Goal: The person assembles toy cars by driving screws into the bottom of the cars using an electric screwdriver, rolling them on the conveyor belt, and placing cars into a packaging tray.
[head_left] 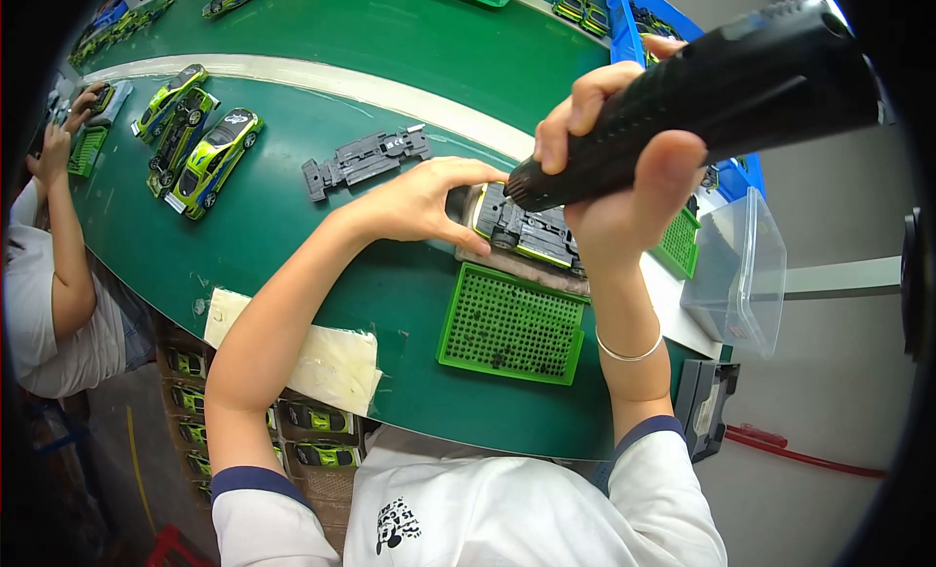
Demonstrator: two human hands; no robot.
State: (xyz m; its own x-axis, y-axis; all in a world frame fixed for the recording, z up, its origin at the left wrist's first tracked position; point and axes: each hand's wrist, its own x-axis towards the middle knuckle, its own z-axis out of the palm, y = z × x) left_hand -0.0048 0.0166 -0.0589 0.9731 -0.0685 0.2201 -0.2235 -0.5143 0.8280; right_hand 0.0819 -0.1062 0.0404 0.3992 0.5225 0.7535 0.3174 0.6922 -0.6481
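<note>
Centre frame: right hand (624,167) gripping electric screwdriver (702,89), driving into upturned toy car (526,231) steadied under left hand (429,201); spare grey chassis (363,160) awaiting.

Three finished cars (210,162), two green trays (512,325)

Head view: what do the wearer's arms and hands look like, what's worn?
Both forearms are bare. The left hand and right hand wear no gloves. A thin silver bangle circles the right wrist. Short white sleeves with dark blue cuffs end above the elbows, part of a white shirt with a small black print on the chest.
</note>
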